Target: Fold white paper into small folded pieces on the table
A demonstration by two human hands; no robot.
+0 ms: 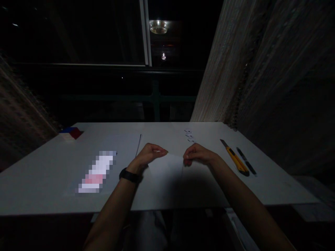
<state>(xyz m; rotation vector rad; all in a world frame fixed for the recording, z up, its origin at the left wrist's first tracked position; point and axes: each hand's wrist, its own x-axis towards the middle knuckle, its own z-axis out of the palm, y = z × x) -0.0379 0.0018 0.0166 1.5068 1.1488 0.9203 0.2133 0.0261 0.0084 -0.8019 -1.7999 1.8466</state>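
Note:
A white sheet of paper (166, 170) is held up between my two hands over the table, its lower part in shadow. My left hand (150, 153), with a dark watch (129, 175) on the wrist, pinches the sheet's upper left corner. At the upper right edge, the fingers of my right hand (196, 154) are closed on the same sheet. Just beyond my right hand lie several small paper pieces with dark marks (189, 135). To the right rest a yellow utility knife (235, 158) with its blade tip out and a black marker (246, 161).
The white table (272, 188) carries a red, white and blue cube (70, 133) at the far left. A bright pixelated rectangle (96, 172) lies on pale sheets at left, near a thin dark stick (139, 144). Curtains (217, 62) and a dark window stand behind.

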